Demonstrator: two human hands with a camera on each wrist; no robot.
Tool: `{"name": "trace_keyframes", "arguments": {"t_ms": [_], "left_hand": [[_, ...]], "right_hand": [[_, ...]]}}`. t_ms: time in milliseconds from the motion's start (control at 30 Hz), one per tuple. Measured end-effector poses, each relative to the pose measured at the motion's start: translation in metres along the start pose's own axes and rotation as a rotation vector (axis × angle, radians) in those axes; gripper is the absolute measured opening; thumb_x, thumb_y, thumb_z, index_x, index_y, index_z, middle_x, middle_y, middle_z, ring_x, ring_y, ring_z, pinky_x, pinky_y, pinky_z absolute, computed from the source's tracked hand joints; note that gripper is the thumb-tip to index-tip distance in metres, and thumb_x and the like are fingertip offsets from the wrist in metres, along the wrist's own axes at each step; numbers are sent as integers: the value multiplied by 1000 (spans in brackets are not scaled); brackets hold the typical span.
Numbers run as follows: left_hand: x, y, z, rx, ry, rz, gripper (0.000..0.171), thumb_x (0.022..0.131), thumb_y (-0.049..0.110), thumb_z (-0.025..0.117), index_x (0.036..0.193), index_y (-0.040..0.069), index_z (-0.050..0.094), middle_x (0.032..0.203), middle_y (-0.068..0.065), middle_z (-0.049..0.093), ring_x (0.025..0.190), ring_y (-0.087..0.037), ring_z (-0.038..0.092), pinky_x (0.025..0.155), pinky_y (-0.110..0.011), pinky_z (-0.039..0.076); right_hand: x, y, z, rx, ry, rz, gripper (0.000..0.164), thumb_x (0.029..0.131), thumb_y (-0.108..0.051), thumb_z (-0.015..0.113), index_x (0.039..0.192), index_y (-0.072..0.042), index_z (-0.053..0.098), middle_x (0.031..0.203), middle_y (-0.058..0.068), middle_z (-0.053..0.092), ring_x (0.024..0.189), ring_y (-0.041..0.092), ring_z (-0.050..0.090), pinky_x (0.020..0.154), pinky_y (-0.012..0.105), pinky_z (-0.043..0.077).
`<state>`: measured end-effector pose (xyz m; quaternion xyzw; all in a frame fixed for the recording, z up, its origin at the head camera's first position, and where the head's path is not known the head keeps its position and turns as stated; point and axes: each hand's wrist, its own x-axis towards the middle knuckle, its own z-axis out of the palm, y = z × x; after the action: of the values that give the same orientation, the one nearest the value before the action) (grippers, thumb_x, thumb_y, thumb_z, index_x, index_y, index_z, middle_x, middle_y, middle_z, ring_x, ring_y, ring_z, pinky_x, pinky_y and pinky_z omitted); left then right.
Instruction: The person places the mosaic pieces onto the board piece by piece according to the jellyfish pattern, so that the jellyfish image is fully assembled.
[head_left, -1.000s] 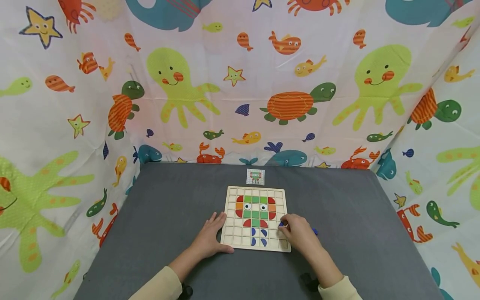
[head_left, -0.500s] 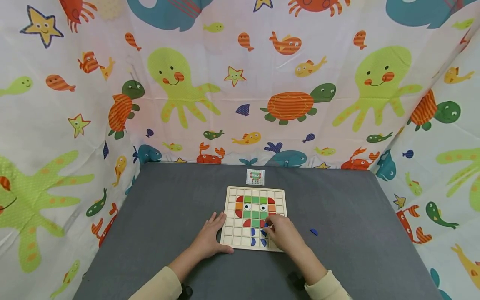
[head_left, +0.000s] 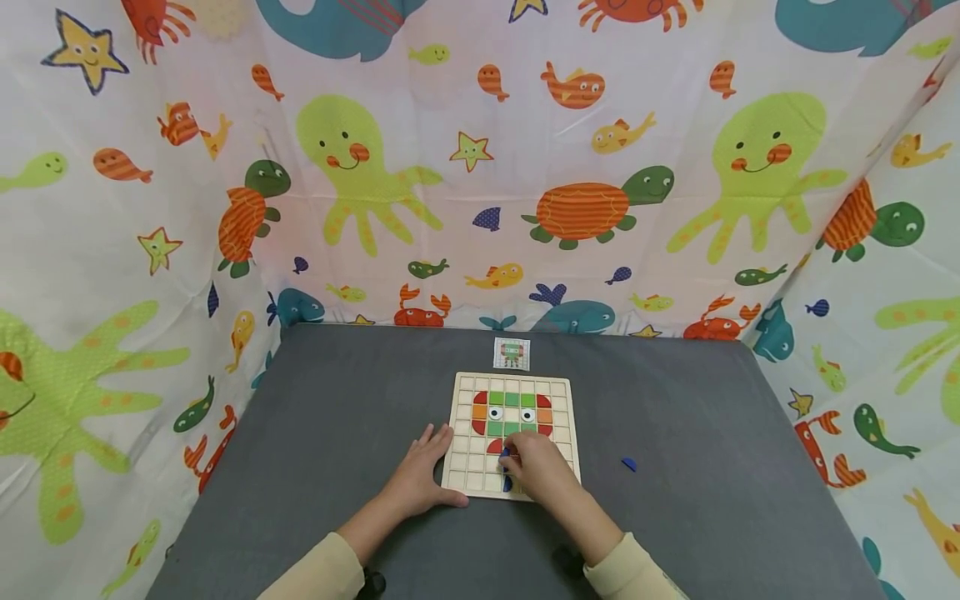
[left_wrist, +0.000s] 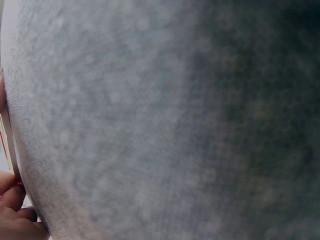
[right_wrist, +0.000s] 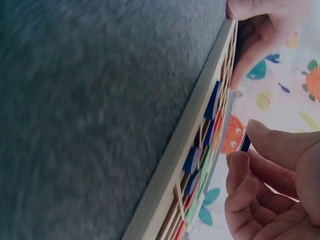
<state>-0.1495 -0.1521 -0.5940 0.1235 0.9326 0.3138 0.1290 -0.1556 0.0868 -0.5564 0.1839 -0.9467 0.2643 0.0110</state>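
Observation:
A wooden grid board (head_left: pixel 468 468) lies on the grey table, with red, green, orange, blue and eye pieces making a figure in its cells. Along its left edge rests my left hand (head_left: pixel 417 473), fingers straight and thumb at the near corner. My right hand (head_left: pixel 542 471) is over the lower middle of the board and pinches a small blue piece (right_wrist: pixel 245 143) between thumb and fingertip. In the right wrist view that piece is held above the board, apart from it. Several blue pieces (right_wrist: pixel 212 100) sit in cells there; from the head my right hand covers most of them.
One loose blue piece (head_left: pixel 628 464) lies on the table (head_left: pixel 690 433) right of the board. A small picture card (head_left: pixel 512 353) with a similar figure lies behind the board. A curtain (head_left: pixel 420 183) printed with sea animals hangs around the table's back and sides.
My right hand has moved left from beside the board's right edge to over the lower middle, carrying the blue piece. My left hand has stayed at the left edge.

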Motion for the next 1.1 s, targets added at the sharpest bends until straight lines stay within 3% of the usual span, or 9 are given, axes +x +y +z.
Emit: {"name": "trace_keyframes", "arguments": {"t_ms": [333,667,900,1100], "left_hand": [[0,0,-1,5,0,16,121,65,53,92,159,7,30,166,-10,26,156,-35,12,124,-59,18],[2,0,-1,21,-9,7,121,65,53,91,160,10,29,167,-7,25,157,-33,11,125,-58,17],[2,-1,2,18,-5,5,121,65,54,91,160,10,30,167,-8,26,157,-34,12,124,-58,19],[2,0,2,9,3,5,122,65,53,92,160,9,30,167,-8,26,157,-34,12,125,-59,18]], "right_hand": [[6,-8,14,6,-16,-28,10,83,-10,81,85,-6,73,72,-2,58,67,11,50,60,28,46],[8,-12,23,-31,-49,41,13,82,-13,83,91,-7,74,78,0,62,69,13,56,63,32,51],[4,-13,15,2,-20,23,13,82,-12,83,91,-7,75,76,-2,60,67,11,52,61,28,47],[-4,-4,-3,7,21,40,13,84,-9,81,94,-5,75,82,3,67,72,13,57,66,33,53]]}}
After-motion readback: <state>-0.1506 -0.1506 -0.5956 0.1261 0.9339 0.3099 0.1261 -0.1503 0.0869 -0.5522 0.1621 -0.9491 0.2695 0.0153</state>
